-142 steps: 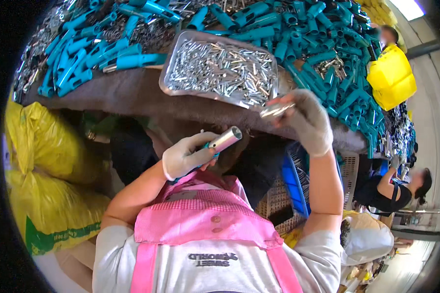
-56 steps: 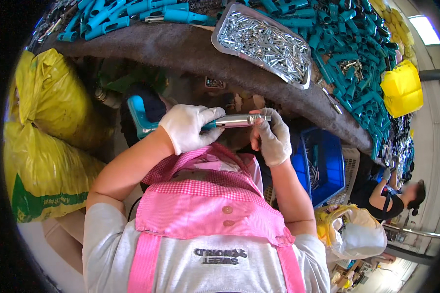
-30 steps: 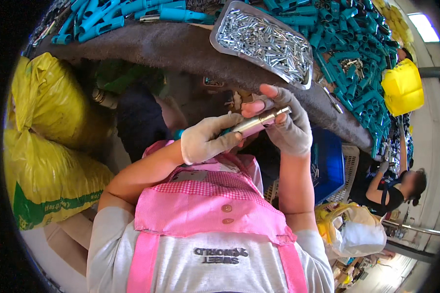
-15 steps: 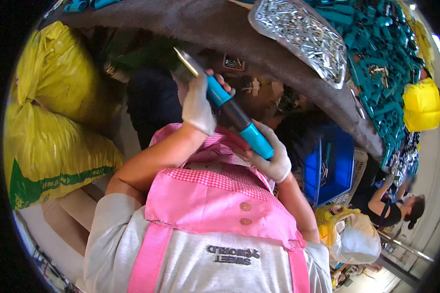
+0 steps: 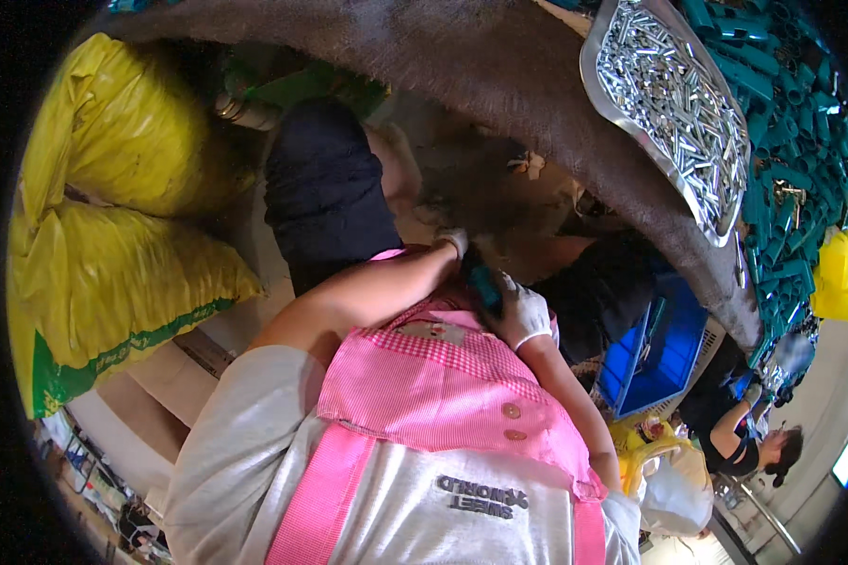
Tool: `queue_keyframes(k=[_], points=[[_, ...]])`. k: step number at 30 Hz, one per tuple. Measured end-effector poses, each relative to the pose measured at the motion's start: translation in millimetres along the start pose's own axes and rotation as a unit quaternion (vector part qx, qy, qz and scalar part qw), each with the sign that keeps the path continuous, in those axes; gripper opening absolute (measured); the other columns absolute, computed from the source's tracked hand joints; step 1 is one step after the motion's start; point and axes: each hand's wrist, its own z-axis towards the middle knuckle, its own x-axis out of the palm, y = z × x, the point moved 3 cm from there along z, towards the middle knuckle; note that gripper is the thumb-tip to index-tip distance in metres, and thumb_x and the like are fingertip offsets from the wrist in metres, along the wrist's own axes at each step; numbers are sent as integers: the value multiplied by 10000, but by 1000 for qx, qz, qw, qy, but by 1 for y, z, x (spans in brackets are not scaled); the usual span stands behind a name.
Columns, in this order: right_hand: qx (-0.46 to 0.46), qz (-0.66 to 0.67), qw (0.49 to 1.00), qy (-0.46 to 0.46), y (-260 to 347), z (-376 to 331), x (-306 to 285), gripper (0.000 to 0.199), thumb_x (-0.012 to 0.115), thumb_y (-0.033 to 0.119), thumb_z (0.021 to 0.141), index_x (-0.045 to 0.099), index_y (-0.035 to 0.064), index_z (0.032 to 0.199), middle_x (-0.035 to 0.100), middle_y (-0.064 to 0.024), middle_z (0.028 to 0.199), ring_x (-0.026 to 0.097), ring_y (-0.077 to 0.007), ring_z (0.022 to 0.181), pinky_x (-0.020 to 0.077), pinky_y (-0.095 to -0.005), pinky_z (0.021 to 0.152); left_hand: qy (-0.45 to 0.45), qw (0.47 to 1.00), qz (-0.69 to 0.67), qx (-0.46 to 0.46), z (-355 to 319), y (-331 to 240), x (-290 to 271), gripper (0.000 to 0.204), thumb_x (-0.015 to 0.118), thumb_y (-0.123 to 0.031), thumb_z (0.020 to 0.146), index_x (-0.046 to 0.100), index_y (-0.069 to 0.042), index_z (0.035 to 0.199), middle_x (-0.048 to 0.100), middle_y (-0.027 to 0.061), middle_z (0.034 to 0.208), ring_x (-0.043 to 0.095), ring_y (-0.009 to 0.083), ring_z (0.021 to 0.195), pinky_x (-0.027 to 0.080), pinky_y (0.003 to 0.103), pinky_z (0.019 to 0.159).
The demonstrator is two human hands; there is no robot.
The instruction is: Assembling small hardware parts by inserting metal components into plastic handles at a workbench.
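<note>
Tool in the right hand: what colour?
The tool is teal and black; head view shows it, though dimly.

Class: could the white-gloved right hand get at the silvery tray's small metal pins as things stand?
Probably yes: nothing covers the pins, but the right hand may first need to release the dark teal cylindrical part.

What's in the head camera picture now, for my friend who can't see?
A gloved right hand holds a teal-and-black part, with the mostly hidden left hand close by. At upper right, a metal tray of silver pins sits on a brown surface; yellow sacks are at left.
</note>
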Motion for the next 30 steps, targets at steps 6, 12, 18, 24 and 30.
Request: queue_keyframes(k=[6, 12, 18, 24, 30], points=[[5, -1, 1000, 26, -6, 16, -7, 637, 638, 346, 735, 447, 58, 1270, 593, -232, 1075, 594, -387, 915, 480, -449, 797, -31, 932, -344, -110, -75, -19, -28, 277, 621, -301, 738, 678, -115, 936, 668, 28, 963, 635, 167, 885, 515, 313, 745], [18, 6, 995, 101, 52, 79, -70, 456, 613, 328, 760, 551, 68, 1130, 622, -242, 961, 591, -395, 915, 474, -451, 793, -84, 752, -620, -206, -150, 7, -108, 304, 566, -287, 800, 647, -96, 1023, 661, 69, 986, 625, 197, 907, 499, 332, 776], [18, -76, 985, 155, 38, 98, -36, 527, 612, 313, 754, 509, 47, 1197, 624, -198, 1047, 602, -349, 982, 492, -410, 822, -124, 558, -783, -245, -221, -7, -219, 328, 520, -275, 851, 621, -80, 1095, 654, 104, 1005, 617, 222, 926, 486, 348, 801], [64, 1, 989, 133, 20, 68, -39, 427, 604, 343, 752, 636, 27, 1036, 632, -202, 1030, 614, -330, 960, 489, -397, 826, -207, 943, -256, -54, -267, -75, -250, 500, 405, -431, 904, 583, -11, 1109, 582, 243, 1094, 537, 402, 1036, 426, 430, 891], [98, 63, 992, 44, -10, 84, 16, 303, 597, 276, 711, 684, 39, 880, 655, -202, 912, 635, -342, 876, 508, -418, 769, -292, 920, -186, -181, -230, -67, -224, 441, 402, -420, 897, 628, -62, 1019, 616, 222, 1005, 600, 379, 919, 476, 466, 802]])
